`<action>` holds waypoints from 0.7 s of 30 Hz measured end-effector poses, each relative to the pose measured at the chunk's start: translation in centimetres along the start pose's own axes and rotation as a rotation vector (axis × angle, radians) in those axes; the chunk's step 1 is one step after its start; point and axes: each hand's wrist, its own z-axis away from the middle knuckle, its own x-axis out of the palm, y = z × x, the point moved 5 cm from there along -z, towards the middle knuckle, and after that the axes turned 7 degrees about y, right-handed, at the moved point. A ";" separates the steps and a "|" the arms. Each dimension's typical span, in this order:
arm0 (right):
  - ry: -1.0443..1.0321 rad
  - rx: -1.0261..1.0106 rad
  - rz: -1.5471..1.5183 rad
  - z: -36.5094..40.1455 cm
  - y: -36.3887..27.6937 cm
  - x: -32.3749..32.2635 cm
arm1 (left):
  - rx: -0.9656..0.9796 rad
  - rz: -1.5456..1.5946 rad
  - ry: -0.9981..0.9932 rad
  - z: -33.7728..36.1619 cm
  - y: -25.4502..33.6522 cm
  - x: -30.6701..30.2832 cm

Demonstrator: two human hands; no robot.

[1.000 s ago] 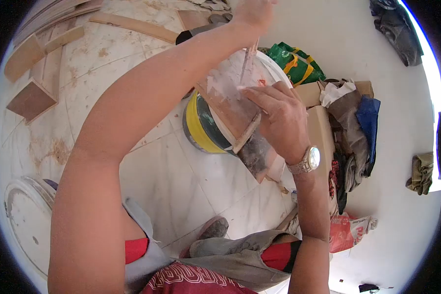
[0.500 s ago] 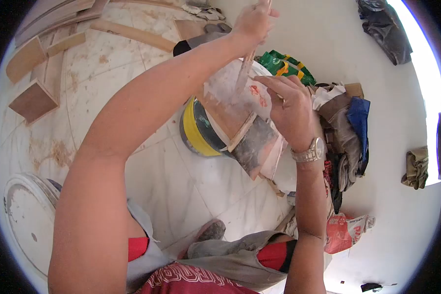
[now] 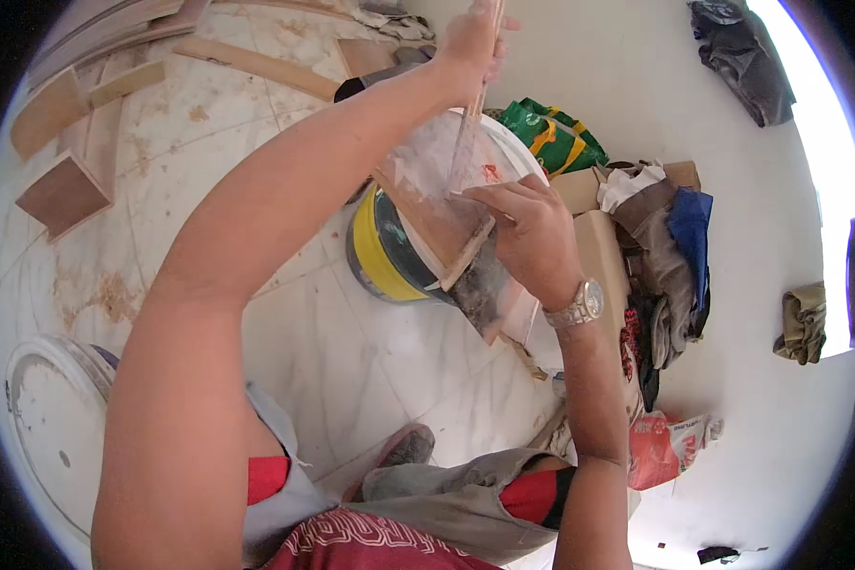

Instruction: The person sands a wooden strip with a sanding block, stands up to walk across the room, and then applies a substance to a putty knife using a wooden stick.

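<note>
My left hand point(image 3: 470, 52) is closed around a long thin wooden stick point(image 3: 470, 123), held near its upper part. The stick's lower end rests in a pale whitish mass point(image 3: 418, 157) with an orange-red smear on it. My right hand point(image 3: 532, 237), wearing a metal watch, is beside that lower end, its fingers pinched together; whatever they hold is too small to make out. Below lies a wooden board point(image 3: 413, 218) with a batten point(image 3: 468, 255) along one edge and a grey-stained part beyond it. Underneath stands a dark bucket point(image 3: 387, 252) with a yellow band.
A white lid-topped bucket point(image 3: 57, 418) stands at lower left. Wooden boards point(image 3: 66, 190) lie on the dusty marble-like floor. By the wall at right are a green bag point(image 3: 565, 142), a heap of clothes point(image 3: 670, 256) and a red-and-white sack point(image 3: 660, 451).
My right hand has moved left and slightly down, nearer the stick's lower end. My left hand and the stick have shifted slightly left.
</note>
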 end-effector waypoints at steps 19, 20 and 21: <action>0.089 -0.019 0.108 -0.8 0.6 -0.6 | 0.147 -0.221 0.098 0.5 0.3 1.5; 0.083 -0.029 0.102 -0.3 0.9 -0.1 | 0.124 -0.198 0.100 0.6 0.3 1.4; 0.078 -0.036 0.097 0.0 0.8 0.1 | 0.109 -0.174 0.085 0.1 -0.1 1.0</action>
